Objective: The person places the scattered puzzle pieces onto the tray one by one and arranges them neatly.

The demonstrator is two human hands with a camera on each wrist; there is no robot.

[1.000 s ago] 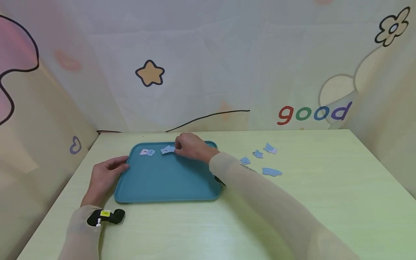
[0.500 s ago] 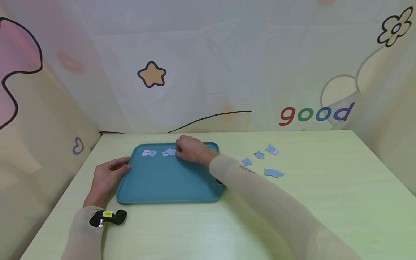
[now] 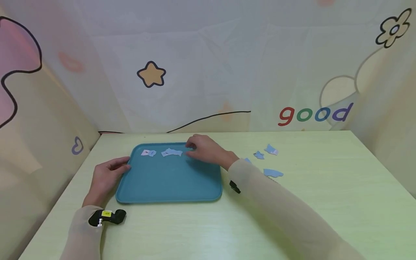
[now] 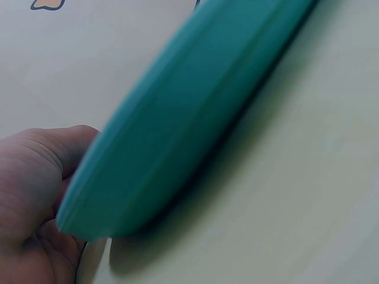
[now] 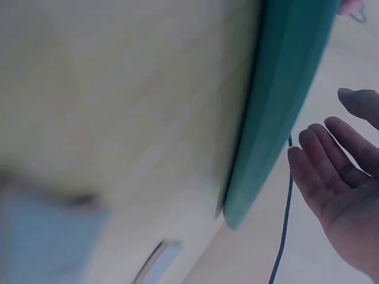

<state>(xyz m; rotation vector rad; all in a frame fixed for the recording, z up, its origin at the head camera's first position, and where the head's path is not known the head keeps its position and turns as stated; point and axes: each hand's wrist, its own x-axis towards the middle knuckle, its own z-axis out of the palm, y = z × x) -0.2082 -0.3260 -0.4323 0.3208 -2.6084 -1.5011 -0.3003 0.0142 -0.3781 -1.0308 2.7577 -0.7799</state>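
A teal tray lies on the table. My left hand grips its left rim, with thumb and fingers at the edge. Near the tray's back, two small light-blue and white paper pieces lie side by side on the left. To their right is a longer strip of light-blue paper pieces, set end to end. Just right of that strip, my right hand hovers over the tray, thumb and fingers apart with nothing between them. In the right wrist view its fingers are relaxed and bare.
Right of the tray, more paper pieces lie on the table: a jagged one, a small one and a long one. Another piece is partly hidden by the right sleeve. A printed cloth stands behind the table.
My right hand has let go of the paper piece at the strip's right end and drawn back to the right, its fingers spreading. The left hand stays at the tray's rim.
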